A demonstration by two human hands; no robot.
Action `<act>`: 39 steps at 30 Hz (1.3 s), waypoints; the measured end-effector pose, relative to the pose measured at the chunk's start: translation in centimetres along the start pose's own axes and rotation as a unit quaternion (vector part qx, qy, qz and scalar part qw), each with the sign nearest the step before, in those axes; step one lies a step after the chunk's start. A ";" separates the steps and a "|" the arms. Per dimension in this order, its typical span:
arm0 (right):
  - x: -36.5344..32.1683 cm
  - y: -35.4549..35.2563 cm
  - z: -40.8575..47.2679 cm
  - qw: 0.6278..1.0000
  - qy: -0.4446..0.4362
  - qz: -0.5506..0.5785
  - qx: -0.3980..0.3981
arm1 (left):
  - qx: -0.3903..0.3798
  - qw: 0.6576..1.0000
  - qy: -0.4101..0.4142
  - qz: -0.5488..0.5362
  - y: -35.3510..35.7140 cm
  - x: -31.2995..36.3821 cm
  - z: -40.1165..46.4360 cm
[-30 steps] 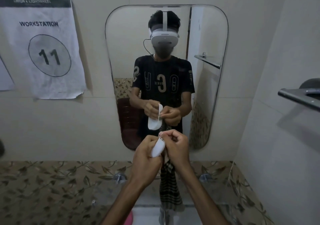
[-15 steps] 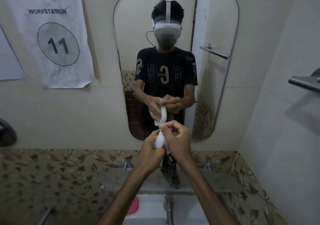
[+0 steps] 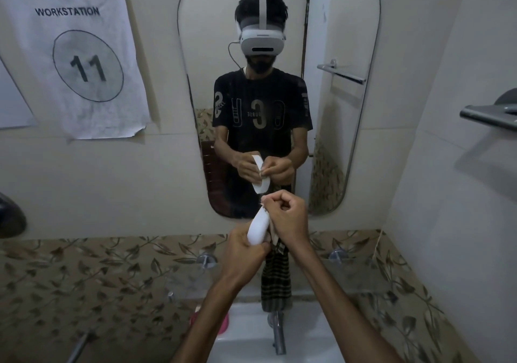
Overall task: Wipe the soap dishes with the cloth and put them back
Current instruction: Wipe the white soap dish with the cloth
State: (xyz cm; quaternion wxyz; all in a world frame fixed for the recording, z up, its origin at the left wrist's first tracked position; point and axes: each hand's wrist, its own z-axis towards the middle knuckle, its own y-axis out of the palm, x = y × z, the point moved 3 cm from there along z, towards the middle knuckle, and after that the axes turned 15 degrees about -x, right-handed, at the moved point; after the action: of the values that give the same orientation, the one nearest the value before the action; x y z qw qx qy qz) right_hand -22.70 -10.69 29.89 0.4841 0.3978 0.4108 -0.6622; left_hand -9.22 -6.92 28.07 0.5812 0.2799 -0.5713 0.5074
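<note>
White smooth oval soap dish (image 3: 258, 229) (striped cloth (image 3: 275, 284) dangling).

Dim, flat indoor light, greyish cast. Soft shadows under the paper sign (image 3: 75, 54) and towel bar (image 3: 486, 116). Wide-angle bending at edges; slightly soft, grainy throughout.

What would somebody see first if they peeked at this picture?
First, the two hands in the middle: the left hand holds a white soap dish while the right hand rubs it with a striped cloth that hangs over the sink. Behind them a big mirror shows the person doing it, and a paper sign reading "WORKSTATION 11" hangs at upper left.
</note>
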 end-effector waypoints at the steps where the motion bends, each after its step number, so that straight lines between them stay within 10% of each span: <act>1: 0.1 -0.1 0.2 1.000 0.004 -0.004 -0.002 | 0.006 1.000 0.001 -0.005 0.1 0.0 -0.2; 13: 0.5 -0.7 1.3 0.963 0.181 0.126 -0.156 | 0.008 0.996 0.008 -0.089 0.1 0.1 -1.2; 19: 0.2 -1.5 0.5 0.991 0.044 0.019 -0.123 | -0.153 0.986 -0.070 0.015 -2.1 1.2 0.4; 25: -1.7 0.3 -1.9 0.980 -0.139 -0.108 -0.088 | -0.104 0.992 0.010 0.074 -1.4 2.6 1.2; 31: -0.6 -1.2 -0.1 0.996 0.023 0.043 -0.081 | -0.067 0.994 0.077 0.033 -0.5 2.5 0.3; 39: 0.0 0.1 -0.7 0.998 -0.059 -0.024 -0.031 | -0.043 0.997 0.069 -0.016 -0.2 1.4 0.8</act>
State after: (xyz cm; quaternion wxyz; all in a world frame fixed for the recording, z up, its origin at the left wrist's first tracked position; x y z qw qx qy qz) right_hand -22.50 -10.06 29.64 0.5033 0.3332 0.4113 -0.6831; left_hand -9.56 -7.33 29.64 0.6391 0.2282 -0.5461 0.4912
